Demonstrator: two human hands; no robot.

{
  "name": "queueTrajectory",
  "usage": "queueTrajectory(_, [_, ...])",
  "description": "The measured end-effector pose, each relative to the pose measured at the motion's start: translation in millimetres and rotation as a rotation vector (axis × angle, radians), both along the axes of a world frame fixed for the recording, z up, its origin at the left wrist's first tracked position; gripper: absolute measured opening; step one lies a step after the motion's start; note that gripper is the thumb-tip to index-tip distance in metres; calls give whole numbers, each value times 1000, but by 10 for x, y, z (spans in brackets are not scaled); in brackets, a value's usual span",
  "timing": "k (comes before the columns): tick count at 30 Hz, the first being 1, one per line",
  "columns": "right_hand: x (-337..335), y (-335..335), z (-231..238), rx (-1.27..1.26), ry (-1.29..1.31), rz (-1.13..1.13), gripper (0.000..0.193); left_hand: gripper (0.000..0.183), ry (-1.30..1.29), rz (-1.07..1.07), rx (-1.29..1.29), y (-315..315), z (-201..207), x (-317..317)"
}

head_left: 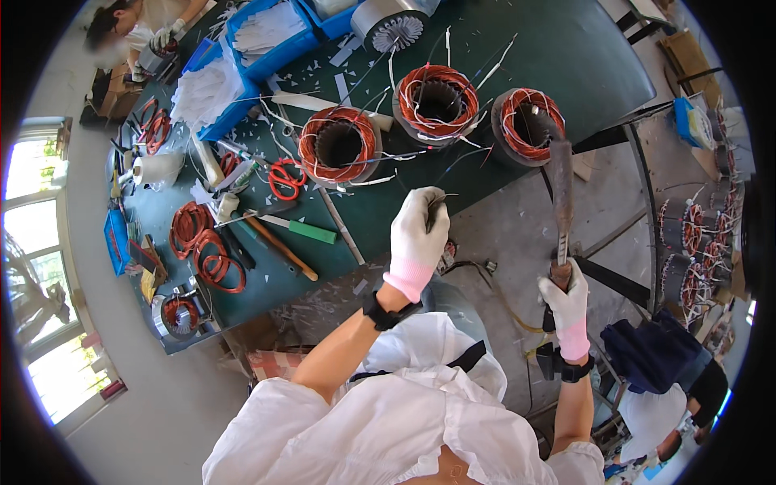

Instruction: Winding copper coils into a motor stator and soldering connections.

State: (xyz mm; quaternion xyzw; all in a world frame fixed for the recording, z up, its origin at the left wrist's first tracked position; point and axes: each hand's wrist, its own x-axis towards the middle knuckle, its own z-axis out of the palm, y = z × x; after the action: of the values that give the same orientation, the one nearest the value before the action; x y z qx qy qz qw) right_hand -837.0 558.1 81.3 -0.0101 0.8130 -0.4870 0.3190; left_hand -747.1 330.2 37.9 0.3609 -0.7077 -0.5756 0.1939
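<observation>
My right hand (566, 299) is wrapped round the brown handle of a large soldering iron (562, 190). Its thick, dark rusty end points away from me, in front of the rightmost motor stator (529, 127). A gloved pinch closes my left hand (421, 226), from which the tip of a thin wire (451, 195) sticks out; the rest is hidden. That hand is just short of the table's near edge, closest to a second stator (368, 145) and below a third stator (472, 105). All three carry copper-red windings tied with white cord, with white-sleeved leads spreading out.
Blue bins (279, 36) of white strips stand at the back of the green table (566, 48). Red wire coils (217, 267), red-handled scissors (287, 179), a green-handled tool (311, 232) and a hammer (291, 255) lie left. More stators (687, 226) are stacked right. A co-worker (141, 28) works far left.
</observation>
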Motion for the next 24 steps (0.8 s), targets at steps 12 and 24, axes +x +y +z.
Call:
queueTrajectory(12, [-329,-1103,137,-297,68,-54,13,27,275,-5,-432,-510,-153,-578])
queueTrajectory(24, [-597,-1554,25,-273,291,-46,15,18,174,-327,387,-676,-62,-697])
